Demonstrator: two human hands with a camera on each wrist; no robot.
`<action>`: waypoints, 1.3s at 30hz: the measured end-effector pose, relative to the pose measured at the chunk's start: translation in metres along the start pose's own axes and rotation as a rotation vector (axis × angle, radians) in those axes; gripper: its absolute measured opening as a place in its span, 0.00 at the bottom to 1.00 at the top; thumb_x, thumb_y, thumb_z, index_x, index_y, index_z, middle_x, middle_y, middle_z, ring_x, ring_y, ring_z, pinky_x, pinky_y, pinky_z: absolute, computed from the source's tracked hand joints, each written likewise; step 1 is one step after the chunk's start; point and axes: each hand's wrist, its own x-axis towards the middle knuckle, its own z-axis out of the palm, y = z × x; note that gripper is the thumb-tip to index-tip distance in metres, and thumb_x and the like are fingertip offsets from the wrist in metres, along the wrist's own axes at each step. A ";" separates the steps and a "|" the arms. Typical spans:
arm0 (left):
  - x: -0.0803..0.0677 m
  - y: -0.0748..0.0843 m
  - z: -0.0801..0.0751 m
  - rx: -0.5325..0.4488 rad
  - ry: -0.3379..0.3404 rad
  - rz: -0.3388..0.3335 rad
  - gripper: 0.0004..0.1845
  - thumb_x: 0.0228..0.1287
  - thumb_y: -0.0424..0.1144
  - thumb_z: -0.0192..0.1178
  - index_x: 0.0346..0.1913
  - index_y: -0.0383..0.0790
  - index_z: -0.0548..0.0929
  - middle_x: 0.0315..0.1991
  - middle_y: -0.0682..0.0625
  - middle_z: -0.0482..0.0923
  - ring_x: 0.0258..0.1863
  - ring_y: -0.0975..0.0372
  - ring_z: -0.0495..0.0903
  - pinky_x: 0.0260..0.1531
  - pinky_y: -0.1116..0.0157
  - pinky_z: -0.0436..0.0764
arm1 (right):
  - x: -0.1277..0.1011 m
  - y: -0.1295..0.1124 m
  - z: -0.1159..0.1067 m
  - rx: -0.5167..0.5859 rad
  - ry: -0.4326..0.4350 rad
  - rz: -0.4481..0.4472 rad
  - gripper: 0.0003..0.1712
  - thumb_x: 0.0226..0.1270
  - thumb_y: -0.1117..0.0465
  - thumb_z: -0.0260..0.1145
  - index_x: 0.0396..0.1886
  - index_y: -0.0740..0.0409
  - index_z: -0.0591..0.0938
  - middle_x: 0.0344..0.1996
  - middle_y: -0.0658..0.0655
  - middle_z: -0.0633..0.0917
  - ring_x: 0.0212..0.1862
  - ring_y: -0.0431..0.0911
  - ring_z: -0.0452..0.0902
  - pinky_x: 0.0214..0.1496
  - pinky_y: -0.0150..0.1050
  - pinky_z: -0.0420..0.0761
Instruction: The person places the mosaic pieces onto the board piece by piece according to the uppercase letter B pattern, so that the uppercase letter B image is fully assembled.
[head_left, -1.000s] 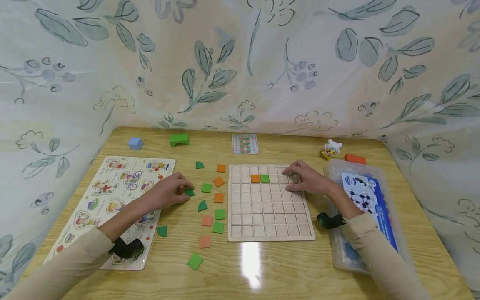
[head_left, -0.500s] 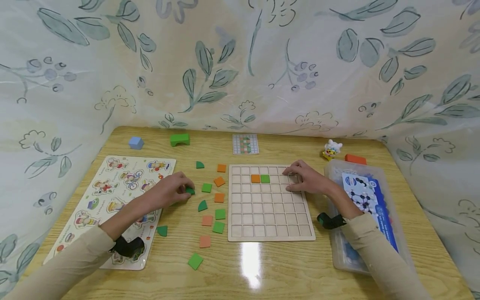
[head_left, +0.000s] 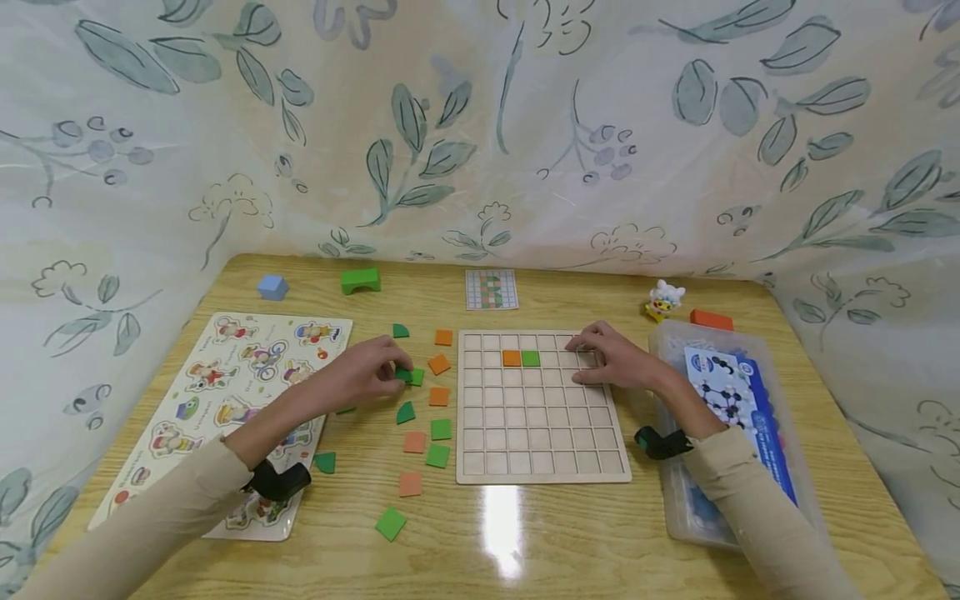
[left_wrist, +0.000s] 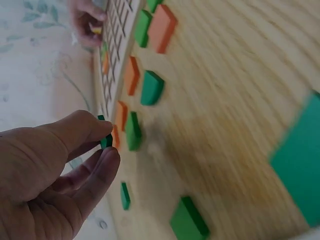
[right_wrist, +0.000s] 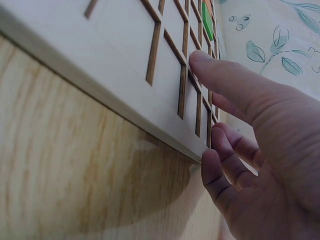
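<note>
Pinching a small green piece (left_wrist: 105, 140) between thumb and fingertips, the left hand (head_left: 365, 375) hovers over the loose orange and green tiles (head_left: 439, 430) on the table (head_left: 570, 542), left of the grid board (head_left: 536, 450). Resting on the board's upper right squares, the right hand (head_left: 615, 360) lies relaxed, holding nothing.
</note>
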 end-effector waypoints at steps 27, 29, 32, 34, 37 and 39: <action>0.145 0.086 0.050 -0.085 -0.132 0.164 0.11 0.62 0.32 0.60 0.47 0.39 0.84 0.44 0.46 0.77 0.38 0.62 0.81 0.40 0.72 0.78 | 0.001 0.003 -0.002 0.014 -0.008 -0.007 0.26 0.61 0.55 0.71 0.58 0.55 0.77 0.54 0.62 0.68 0.53 0.52 0.66 0.51 0.45 0.67; 0.149 0.087 0.054 -0.081 -0.137 0.160 0.11 0.63 0.32 0.61 0.47 0.39 0.84 0.44 0.46 0.77 0.38 0.62 0.81 0.40 0.72 0.78 | 0.001 0.002 -0.002 0.015 -0.004 -0.017 0.26 0.61 0.55 0.71 0.58 0.55 0.77 0.53 0.62 0.69 0.52 0.52 0.66 0.51 0.45 0.68; 0.153 0.090 0.060 -0.048 -0.148 0.159 0.11 0.64 0.33 0.61 0.49 0.39 0.83 0.45 0.47 0.76 0.39 0.62 0.79 0.41 0.72 0.78 | 0.001 0.002 -0.001 0.024 -0.001 -0.032 0.26 0.61 0.56 0.71 0.57 0.56 0.77 0.53 0.62 0.69 0.50 0.52 0.65 0.49 0.44 0.67; 0.155 0.092 0.063 -0.007 -0.155 0.164 0.12 0.65 0.35 0.61 0.50 0.39 0.83 0.46 0.48 0.75 0.39 0.62 0.77 0.41 0.71 0.77 | 0.000 0.002 -0.001 0.027 -0.004 -0.047 0.26 0.61 0.55 0.71 0.58 0.57 0.77 0.52 0.62 0.68 0.50 0.52 0.65 0.48 0.44 0.67; 0.157 0.096 0.068 0.065 -0.143 0.182 0.12 0.66 0.37 0.61 0.50 0.41 0.83 0.46 0.48 0.75 0.38 0.63 0.75 0.40 0.71 0.76 | -0.001 0.002 -0.002 0.034 -0.008 -0.056 0.26 0.62 0.55 0.70 0.58 0.58 0.77 0.52 0.63 0.68 0.50 0.52 0.65 0.48 0.45 0.67; 0.159 0.099 0.070 0.093 -0.127 0.192 0.12 0.66 0.38 0.61 0.50 0.41 0.83 0.46 0.48 0.75 0.37 0.62 0.75 0.39 0.71 0.76 | -0.001 0.002 -0.002 0.030 -0.006 -0.060 0.26 0.62 0.55 0.70 0.58 0.58 0.77 0.52 0.63 0.68 0.50 0.52 0.66 0.48 0.45 0.67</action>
